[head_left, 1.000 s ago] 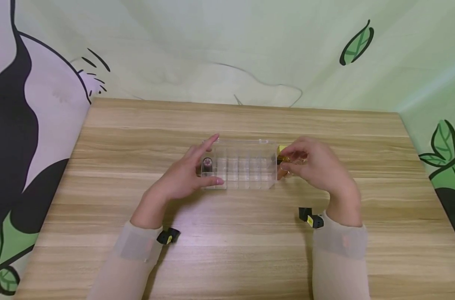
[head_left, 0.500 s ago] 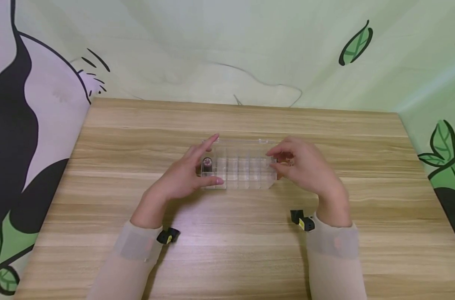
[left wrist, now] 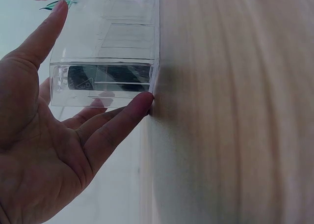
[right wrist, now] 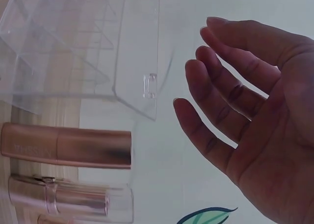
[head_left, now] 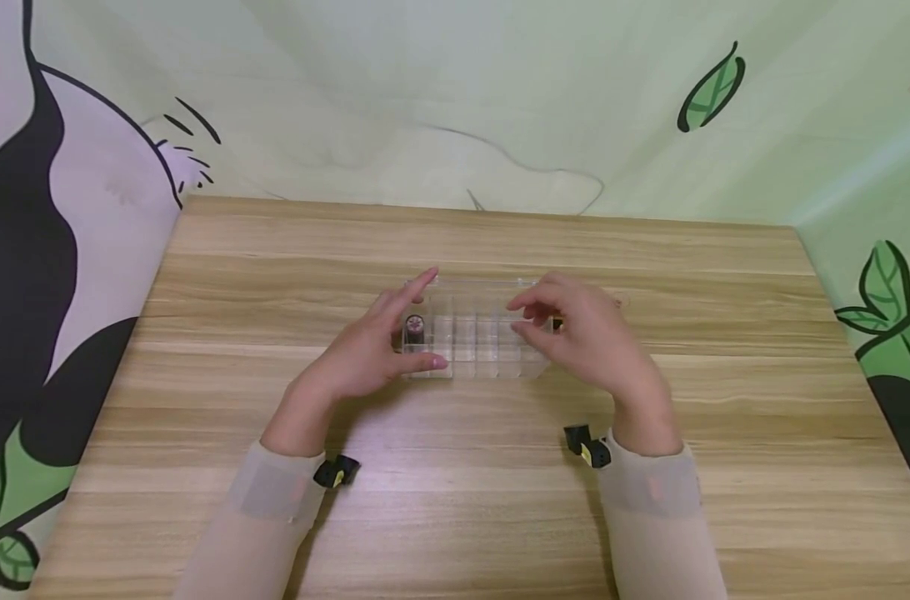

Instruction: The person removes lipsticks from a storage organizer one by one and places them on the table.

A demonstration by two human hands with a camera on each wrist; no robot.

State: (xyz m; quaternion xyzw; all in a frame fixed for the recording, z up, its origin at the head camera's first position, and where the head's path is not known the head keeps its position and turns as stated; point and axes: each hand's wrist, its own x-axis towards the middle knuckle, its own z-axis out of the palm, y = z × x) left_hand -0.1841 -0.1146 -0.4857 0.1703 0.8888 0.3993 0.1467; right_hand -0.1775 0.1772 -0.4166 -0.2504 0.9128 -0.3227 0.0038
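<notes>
A clear compartmented organizer [head_left: 466,337] sits mid-table in the head view. My left hand [head_left: 357,350] holds its left end, thumb along the front and fingers along the back. In the leftmost compartment a dark tube [head_left: 415,329] stands upright; the left wrist view shows the tube [left wrist: 115,77] through the clear wall. My right hand [head_left: 590,333] hovers over the organizer's right end. Its fingers [right wrist: 216,118] are loosely bent, with nothing in them in the right wrist view.
Beside the organizer's right end stand a rose-gold lipstick tube [right wrist: 68,145] and a pinkish tube with a clear cap [right wrist: 120,204]. My right hand mostly hides them in the head view. The wooden table [head_left: 455,517] meets a printed cloth backdrop [head_left: 350,100] at the back.
My right hand has moved left, from beside the organizer's right end to over it. My left hand, the organizer and the dark tube have stayed in place.
</notes>
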